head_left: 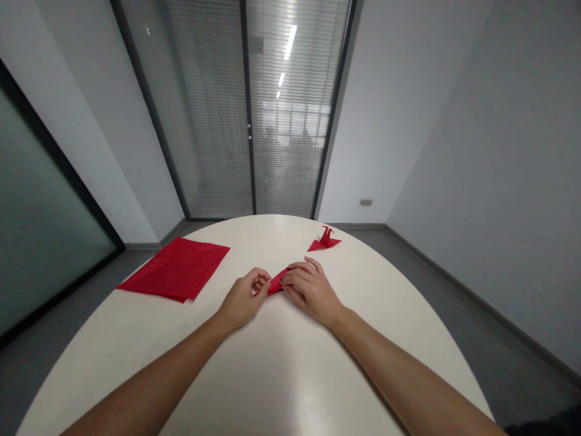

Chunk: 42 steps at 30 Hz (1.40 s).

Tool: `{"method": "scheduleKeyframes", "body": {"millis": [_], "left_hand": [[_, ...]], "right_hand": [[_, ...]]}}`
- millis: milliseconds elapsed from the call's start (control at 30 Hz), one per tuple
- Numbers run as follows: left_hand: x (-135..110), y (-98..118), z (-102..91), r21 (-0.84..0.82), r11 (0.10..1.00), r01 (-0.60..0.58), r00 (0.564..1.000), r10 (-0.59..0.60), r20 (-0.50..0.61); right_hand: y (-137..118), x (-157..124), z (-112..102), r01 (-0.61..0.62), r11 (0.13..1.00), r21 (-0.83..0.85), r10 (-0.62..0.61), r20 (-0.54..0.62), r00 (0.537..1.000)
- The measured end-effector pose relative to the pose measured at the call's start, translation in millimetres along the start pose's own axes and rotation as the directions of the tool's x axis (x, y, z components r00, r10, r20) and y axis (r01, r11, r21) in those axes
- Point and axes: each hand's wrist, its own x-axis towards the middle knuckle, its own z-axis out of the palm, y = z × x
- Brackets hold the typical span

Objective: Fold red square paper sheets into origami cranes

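Observation:
Between my hands, at the middle of the white table, lies a narrow strip of folded red paper (276, 282). My left hand (244, 298) pinches its left end between thumb and curled fingers. Over the right end, my right hand (311, 289) holds the paper with its fingers bent down and the index finger raised a little. The ends of the folded paper are partly hidden by my fingers. Beyond my right hand stands a red origami crane (325, 240) with its wings spread.
Several sheets of red paper (177, 269) lie in a loose stack on the left of the round white table (272, 387). Behind the table is a glass partition (290, 163) with blinds. Walls stand on both sides.

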Motion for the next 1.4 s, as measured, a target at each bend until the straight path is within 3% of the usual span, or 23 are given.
{"method": "scheduleKeyframes", "body": {"millis": [267, 467, 700, 933, 1133, 1400], "left_hand": [[0.2, -0.5, 0.0, 0.144, 0.989, -0.017, 1.0, 0.014, 0.024], [1.1, -1.2, 0.7, 0.269, 0.961, -0.062, 0.998, 0.053, 0.038], [-3.2, 6.2, -0.6, 0.418, 0.881, -0.22, 0.975, 0.206, 0.079], [-4.8, 12.4, -5.4, 0.476, 0.783, -0.401, 0.916, 0.334, 0.223], [-6.3, 17.0, -9.1, 0.509, 0.733, -0.452, 0.892, 0.354, 0.282], [-5.4, 12.8, -10.9, 0.626, 0.649, -0.432, 0.902, 0.318, 0.293]], "right_hand": [[-2.6, 0.6, -0.8, 0.053, 0.996, 0.075, -0.063, 0.135, 0.989], [-2.7, 0.1, 1.4, 0.016, 0.996, 0.086, -0.033, 0.191, 0.981], [0.2, -0.2, 4.0, -0.013, 0.997, 0.07, -0.003, 0.223, 0.975], [1.2, -1.6, 3.5, -0.009, 0.996, 0.085, -0.01, 0.224, 0.975], [6.4, -4.7, 6.6, -0.066, 0.996, 0.066, 0.051, 0.199, 0.979], [6.7, -5.6, 6.5, -0.126, 0.99, 0.057, 0.113, 0.199, 0.974]]}}
